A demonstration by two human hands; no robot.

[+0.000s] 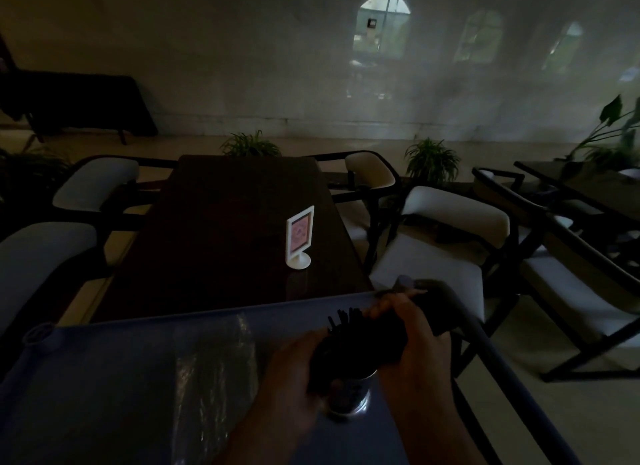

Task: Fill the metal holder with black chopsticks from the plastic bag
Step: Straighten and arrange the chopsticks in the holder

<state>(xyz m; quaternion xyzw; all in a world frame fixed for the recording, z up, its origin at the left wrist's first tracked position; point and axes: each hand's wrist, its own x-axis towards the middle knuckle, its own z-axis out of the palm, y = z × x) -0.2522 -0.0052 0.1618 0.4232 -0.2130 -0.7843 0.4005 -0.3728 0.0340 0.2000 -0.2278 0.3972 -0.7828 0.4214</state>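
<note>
A bundle of black chopsticks (360, 340) leans out of the metal holder (349, 395), which stands on the blue-grey cart top (104, 378). My left hand (294, 367) wraps the bundle from the left, just above the holder's rim. My right hand (415, 326) grips the upper part of the bundle from the right. The chopstick tips fan out toward the far side. A clear plastic bag (214, 371) lies flat on the cart, left of the holder. The scene is very dim.
Beyond the cart stands a dark dining table (225, 229) with a white sign stand (299, 238). White-cushioned chairs (440, 243) flank it on both sides. The cart's handle (460, 305) runs along its right side. Potted plants (431, 160) sit further back.
</note>
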